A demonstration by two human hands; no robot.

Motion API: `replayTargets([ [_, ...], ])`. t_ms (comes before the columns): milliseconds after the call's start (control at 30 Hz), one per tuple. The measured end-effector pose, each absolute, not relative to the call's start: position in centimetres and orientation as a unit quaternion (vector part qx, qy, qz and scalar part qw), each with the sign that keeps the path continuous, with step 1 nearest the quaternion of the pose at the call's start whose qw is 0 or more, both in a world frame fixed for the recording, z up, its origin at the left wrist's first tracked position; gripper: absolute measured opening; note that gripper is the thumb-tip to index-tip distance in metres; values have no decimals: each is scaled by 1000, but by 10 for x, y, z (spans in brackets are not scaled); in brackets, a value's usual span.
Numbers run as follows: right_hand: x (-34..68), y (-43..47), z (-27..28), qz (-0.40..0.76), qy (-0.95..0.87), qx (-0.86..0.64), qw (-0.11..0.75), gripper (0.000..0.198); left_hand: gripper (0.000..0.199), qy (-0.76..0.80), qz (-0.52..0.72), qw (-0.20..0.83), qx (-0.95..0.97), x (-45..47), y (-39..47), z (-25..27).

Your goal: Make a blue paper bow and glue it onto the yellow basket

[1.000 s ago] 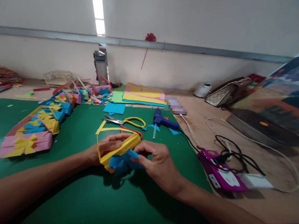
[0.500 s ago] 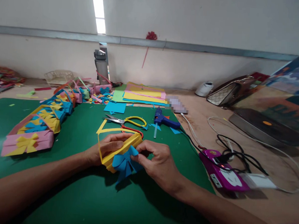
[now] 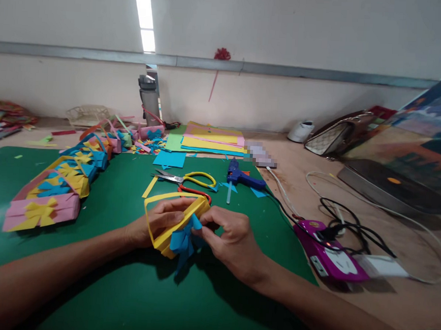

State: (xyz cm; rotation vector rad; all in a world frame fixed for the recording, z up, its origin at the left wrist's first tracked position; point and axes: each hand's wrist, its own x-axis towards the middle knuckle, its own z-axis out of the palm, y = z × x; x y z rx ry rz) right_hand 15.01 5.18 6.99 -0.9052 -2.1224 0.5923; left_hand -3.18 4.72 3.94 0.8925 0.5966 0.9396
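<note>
A small yellow paper basket (image 3: 165, 241) with a thin strip handle is tilted above the green mat (image 3: 125, 298). My left hand (image 3: 158, 221) is closed around its far side, thumb along the upper edge. On the near side of the basket sits a blue paper bow (image 3: 182, 242) with cut, spreading tails. My right hand (image 3: 231, 239) pinches the bow's upper right part between thumb and fingers. Just beyond the hands lie scissors (image 3: 183, 179) with yellow and red-orange handles. To their right rests a blue glue gun (image 3: 244, 176) with a clear glue stick.
Finished paper baskets (image 3: 56, 186) with bows stand in a row at the left. Coloured paper sheets (image 3: 210, 137) are stacked at the back near a grey bottle (image 3: 148, 99). A purple power strip (image 3: 330, 254) and loose cables lie at the right, by a phone-like pixelated object (image 3: 261, 155).
The basket has turned slightly in my hands, so the blue bow appears narrower and more side-on. Its handle has swung a little. My right hand keeps its pinch.
</note>
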Motion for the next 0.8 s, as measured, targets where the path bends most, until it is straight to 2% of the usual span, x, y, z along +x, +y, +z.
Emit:
replayTargets([
  [367,150,53,70,207,-843,-348,354,2,50,265,438,755,410,-31,47,38],
  [667,152,51,69,107,-865,-347,345,29,50,259,448,764,385,-29,45,40],
  [800,152,51,68,36,-873,-319,367,31,49,260,446,767,381,-31,46,37],
])
